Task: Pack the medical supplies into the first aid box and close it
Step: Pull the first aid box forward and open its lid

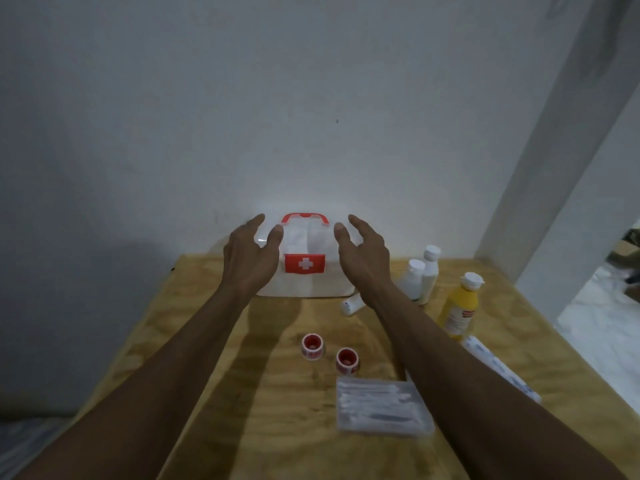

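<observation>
A white first aid box (304,282) with a red cross label and a red handle stands shut at the far edge of the wooden table (277,427), against the wall. My left hand (251,254) hovers at its left side and my right hand (363,258) at its right side, both with fingers spread and holding nothing. Two red tape rolls (312,346) (347,361) lie in front of the box. A clear packet of cotton swabs (382,407) lies nearer me. A yellow bottle (459,310) and two white bottles (412,277) (429,271) stand at the right.
A small white tube (351,304) lies beside the box's right corner. A long white packet (498,367) lies along the table's right edge. A white wall rises right behind the box, and a pillar (554,133) stands at the right. The floor drops off past the table's right side.
</observation>
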Action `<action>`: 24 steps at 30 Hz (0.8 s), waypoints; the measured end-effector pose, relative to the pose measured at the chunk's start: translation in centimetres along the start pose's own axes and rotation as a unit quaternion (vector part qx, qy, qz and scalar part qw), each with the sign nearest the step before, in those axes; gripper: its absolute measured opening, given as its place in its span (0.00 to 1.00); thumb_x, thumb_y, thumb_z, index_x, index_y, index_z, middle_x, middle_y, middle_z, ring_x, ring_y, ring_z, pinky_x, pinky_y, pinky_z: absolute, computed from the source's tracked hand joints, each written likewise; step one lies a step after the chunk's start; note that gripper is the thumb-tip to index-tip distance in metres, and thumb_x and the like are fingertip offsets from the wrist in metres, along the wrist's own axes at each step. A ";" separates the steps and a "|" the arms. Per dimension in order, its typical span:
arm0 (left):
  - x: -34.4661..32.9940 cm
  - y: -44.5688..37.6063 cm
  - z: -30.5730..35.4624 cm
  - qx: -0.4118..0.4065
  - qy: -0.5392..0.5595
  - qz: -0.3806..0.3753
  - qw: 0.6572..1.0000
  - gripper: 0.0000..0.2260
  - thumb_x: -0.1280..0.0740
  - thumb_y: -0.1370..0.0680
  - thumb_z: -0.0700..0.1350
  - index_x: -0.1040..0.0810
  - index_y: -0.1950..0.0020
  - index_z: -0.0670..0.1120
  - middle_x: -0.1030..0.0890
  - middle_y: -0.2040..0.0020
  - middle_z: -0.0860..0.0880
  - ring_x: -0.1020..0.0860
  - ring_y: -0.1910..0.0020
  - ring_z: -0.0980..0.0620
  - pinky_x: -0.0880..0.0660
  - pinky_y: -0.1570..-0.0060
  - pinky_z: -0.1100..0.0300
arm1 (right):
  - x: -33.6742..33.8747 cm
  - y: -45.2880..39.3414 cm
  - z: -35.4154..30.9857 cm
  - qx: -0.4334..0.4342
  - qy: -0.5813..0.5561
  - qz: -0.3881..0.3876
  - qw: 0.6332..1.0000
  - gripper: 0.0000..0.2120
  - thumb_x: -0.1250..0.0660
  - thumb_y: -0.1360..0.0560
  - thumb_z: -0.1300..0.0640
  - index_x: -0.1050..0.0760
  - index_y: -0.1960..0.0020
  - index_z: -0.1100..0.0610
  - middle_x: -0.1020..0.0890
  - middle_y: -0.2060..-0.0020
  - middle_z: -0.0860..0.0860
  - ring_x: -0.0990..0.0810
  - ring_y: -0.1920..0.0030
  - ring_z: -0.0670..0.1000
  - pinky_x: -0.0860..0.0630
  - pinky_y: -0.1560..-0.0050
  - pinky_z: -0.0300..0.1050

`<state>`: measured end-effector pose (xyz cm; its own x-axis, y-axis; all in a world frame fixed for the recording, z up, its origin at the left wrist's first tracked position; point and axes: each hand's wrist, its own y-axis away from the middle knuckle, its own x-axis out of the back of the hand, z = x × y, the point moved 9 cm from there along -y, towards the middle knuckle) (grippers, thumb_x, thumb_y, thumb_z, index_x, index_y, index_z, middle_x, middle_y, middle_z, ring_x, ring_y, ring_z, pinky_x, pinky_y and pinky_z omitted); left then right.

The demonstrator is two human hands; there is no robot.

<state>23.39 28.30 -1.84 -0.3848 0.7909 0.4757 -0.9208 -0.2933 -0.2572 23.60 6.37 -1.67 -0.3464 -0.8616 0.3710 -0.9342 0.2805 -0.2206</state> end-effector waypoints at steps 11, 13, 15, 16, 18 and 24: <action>0.9 2.1 -0.3 0.009 0.016 0.001 1.000 0.24 0.38 0.21 0.59 0.34 0.26 0.54 0.33 0.25 0.48 0.31 0.29 0.42 0.29 0.35 0.39 | 0.4 2.4 0.4 -0.004 -0.014 -0.007 1.000 0.23 0.41 0.20 0.43 0.35 0.27 0.46 0.34 0.25 0.48 0.35 0.26 0.52 0.35 0.29 0.53; 1.2 3.0 -0.2 0.012 0.022 0.003 1.000 0.24 0.38 0.21 0.58 0.33 0.26 0.54 0.33 0.25 0.48 0.32 0.29 0.43 0.29 0.35 0.40 | 0.8 3.4 0.4 0.000 -0.014 -0.008 1.000 0.23 0.41 0.20 0.42 0.35 0.27 0.46 0.34 0.25 0.48 0.36 0.26 0.52 0.35 0.29 0.53; 1.6 3.9 0.0 0.012 0.022 0.007 1.000 0.24 0.38 0.21 0.58 0.33 0.26 0.53 0.33 0.25 0.48 0.32 0.28 0.43 0.30 0.34 0.42 | 1.2 4.1 0.4 0.004 -0.018 -0.006 1.000 0.23 0.40 0.20 0.42 0.34 0.27 0.46 0.34 0.26 0.48 0.36 0.26 0.52 0.36 0.29 0.52; 1.7 4.3 0.1 0.011 0.019 0.009 1.000 0.24 0.38 0.21 0.58 0.33 0.26 0.53 0.33 0.25 0.48 0.32 0.29 0.43 0.30 0.34 0.42 | 1.4 4.4 0.4 0.004 -0.018 -0.007 1.000 0.23 0.40 0.20 0.43 0.34 0.27 0.46 0.34 0.26 0.48 0.36 0.26 0.51 0.36 0.29 0.52; 1.9 5.1 0.2 0.012 0.019 0.010 1.000 0.24 0.38 0.21 0.58 0.34 0.26 0.53 0.33 0.25 0.48 0.31 0.29 0.43 0.29 0.35 0.42 | 1.7 5.0 0.4 0.000 -0.011 -0.007 1.000 0.22 0.40 0.20 0.43 0.34 0.28 0.46 0.33 0.26 0.48 0.36 0.26 0.52 0.36 0.29 0.53; 2.3 6.0 0.7 0.007 0.007 0.012 1.000 0.24 0.37 0.21 0.57 0.33 0.26 0.52 0.33 0.25 0.47 0.32 0.29 0.43 0.30 0.35 0.43 | 2.0 6.3 0.2 -0.007 0.000 -0.011 1.000 0.23 0.40 0.21 0.42 0.35 0.27 0.46 0.35 0.25 0.49 0.38 0.25 0.52 0.36 0.27 0.57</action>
<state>16.94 28.02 -1.73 -0.4052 0.7910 0.4584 -0.9125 -0.3191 -0.2561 17.05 6.29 -2.45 -0.3262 -0.8673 0.3760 -0.9424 0.2675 -0.2007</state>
